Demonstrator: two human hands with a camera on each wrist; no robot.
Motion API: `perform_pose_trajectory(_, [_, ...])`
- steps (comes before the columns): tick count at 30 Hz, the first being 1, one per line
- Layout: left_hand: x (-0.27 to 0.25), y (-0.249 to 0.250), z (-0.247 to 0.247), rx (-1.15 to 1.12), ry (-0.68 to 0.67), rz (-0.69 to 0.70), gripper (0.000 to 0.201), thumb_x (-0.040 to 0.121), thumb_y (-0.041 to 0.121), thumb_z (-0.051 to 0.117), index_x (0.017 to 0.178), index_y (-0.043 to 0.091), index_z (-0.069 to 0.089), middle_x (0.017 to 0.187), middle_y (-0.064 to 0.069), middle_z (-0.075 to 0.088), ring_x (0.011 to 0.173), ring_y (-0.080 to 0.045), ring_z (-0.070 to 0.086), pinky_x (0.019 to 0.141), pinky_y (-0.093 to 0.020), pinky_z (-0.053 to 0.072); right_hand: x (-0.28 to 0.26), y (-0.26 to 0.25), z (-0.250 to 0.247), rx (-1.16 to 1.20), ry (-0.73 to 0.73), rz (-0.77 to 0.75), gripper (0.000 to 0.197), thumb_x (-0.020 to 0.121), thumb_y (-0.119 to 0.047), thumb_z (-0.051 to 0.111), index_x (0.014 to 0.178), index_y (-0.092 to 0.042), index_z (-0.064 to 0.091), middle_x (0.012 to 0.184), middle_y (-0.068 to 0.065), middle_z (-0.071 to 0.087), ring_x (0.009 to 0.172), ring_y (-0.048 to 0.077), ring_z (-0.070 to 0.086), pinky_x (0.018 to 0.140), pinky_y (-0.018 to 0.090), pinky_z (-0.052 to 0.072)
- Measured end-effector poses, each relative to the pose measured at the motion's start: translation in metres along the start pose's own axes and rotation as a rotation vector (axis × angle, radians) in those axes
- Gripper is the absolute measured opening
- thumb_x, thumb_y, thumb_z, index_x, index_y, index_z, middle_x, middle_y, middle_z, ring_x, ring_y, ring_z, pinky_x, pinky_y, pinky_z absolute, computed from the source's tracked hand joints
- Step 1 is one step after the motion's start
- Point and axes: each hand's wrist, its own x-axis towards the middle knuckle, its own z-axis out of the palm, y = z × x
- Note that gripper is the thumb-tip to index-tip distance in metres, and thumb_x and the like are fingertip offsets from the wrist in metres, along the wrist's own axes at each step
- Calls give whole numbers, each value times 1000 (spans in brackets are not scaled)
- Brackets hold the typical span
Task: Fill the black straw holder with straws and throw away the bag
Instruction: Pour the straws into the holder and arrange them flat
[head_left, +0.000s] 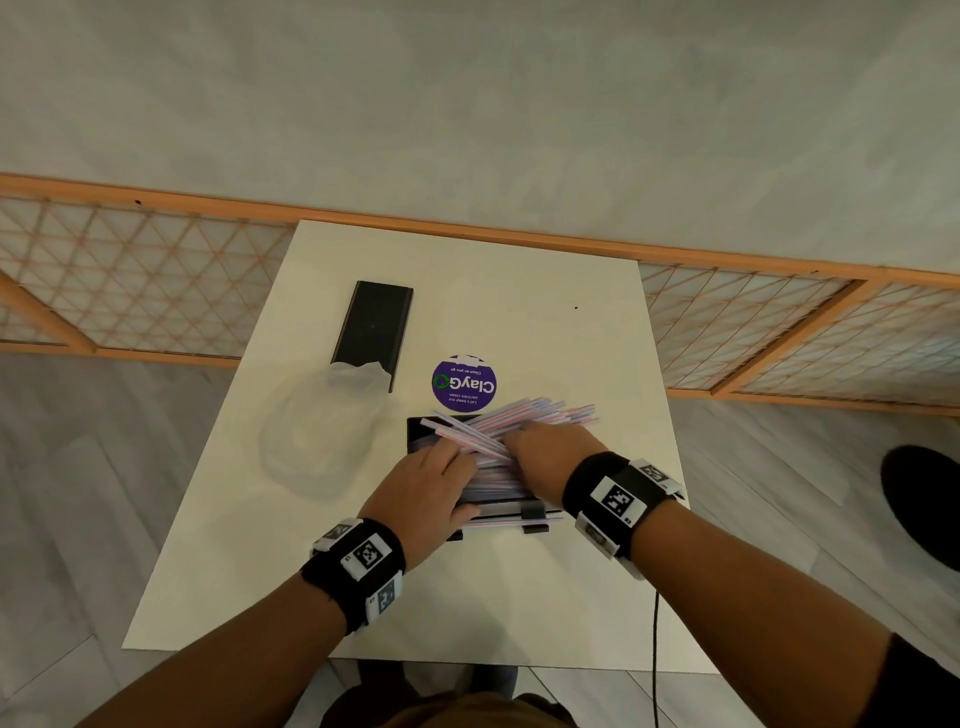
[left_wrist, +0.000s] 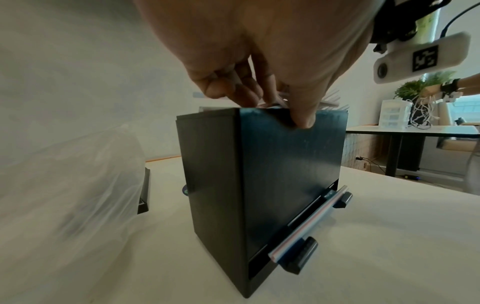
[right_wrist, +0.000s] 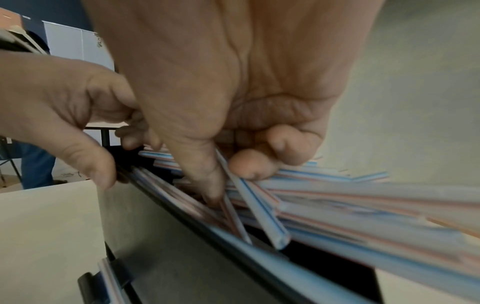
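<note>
The black straw holder (head_left: 415, 434) (left_wrist: 285, 174) (right_wrist: 182, 246) stands open-topped on the white table (head_left: 519, 597). Striped straws (head_left: 535, 413) (right_wrist: 337, 197) lie heaped across its top, sticking out to the right. One straw (left_wrist: 311, 220) rests in the front dispensing slot. My left hand (head_left: 431, 478) (left_wrist: 272, 102) (right_wrist: 64, 107) pinches the holder's front wall, thumb outside and fingers inside. My right hand (head_left: 545, 447) (right_wrist: 233, 164) grips a bunch of straws over the opening. The clear plastic bag (head_left: 317, 436) (left_wrist: 64, 185) lies crumpled to the left.
The holder's black lid (head_left: 374, 327) (left_wrist: 144, 191) lies at the back left, partly under the bag. A purple round sticker (head_left: 464, 383) sits behind the holder. A wooden lattice screen (head_left: 156, 291) runs behind the table. A black cable (head_left: 655, 649) hangs at the near edge.
</note>
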Motion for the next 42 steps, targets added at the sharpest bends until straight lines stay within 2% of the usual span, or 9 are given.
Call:
perform_pose_trajectory(4, [0,-1,0,6,-5,77,24,80,37,76,87,20,60,86,0,63,76,-22,61,66,-34,53,4,-7,7,41,3,-39,20,96,-15,54,115,-15,61,113,10,64,96,32,67,76,37,54])
perform_pose_trajectory(12, [1,1,-1,-50,15,124,17,83,35,74,88,21,63,84,2,65,74,-20,62,66,-31,51,6,-11,14,106,0,-70,20,97,-19,53,115,-17,63,111,8,64,97,31,66,82,45,58])
perform_pose_trajectory(16, [3,5,-9,-59,114,132,15,88,35,69,95,22,64,87,4,62,76,-16,56,68,-28,47,-5,-1,9,96,85,-98,23,94,-14,52,114,-19,62,110,6,65,97,30,66,76,41,55])
perform_pose_trajectory(23, [6,-1,-34,-167,141,-139,23,89,47,68,89,27,56,82,12,51,67,-9,48,61,-23,43,-28,15,5,-18,101,-56,30,97,-8,43,122,-14,58,122,8,57,99,32,64,70,36,43])
perform_pose_trajectory(27, [3,-7,-35,-287,69,-281,31,86,49,70,82,31,46,76,15,44,67,-6,48,59,-24,47,-24,8,12,-30,65,-28,31,97,-8,46,126,-10,57,125,12,51,93,35,64,70,40,48])
perform_pose_trajectory(32, [-5,-11,-35,-333,171,-392,50,76,53,79,79,27,37,84,10,39,64,-11,42,53,-21,44,-22,-3,16,-4,116,-83,33,99,-14,50,132,-13,55,124,11,52,93,33,63,72,42,53])
perform_pose_trajectory(35, [-5,-13,-32,-219,195,-312,44,75,51,80,96,27,49,98,11,43,81,-7,43,66,-14,43,-24,-4,15,-6,170,-126,34,97,-16,56,131,-16,57,116,8,55,90,31,62,63,38,47])
perform_pose_trajectory(37, [-5,-14,-28,-170,129,-256,42,81,49,75,113,27,58,112,10,48,98,-9,45,78,-20,46,-27,-2,13,-27,189,-110,32,95,-14,56,127,-15,59,114,7,55,92,30,60,62,38,47])
perform_pose_trajectory(42, [-6,-11,-10,-108,1,-213,24,94,36,65,115,26,71,114,8,60,101,-15,54,81,-31,55,-38,0,10,-14,99,72,29,96,-9,49,123,-10,58,125,13,55,111,35,55,82,43,51])
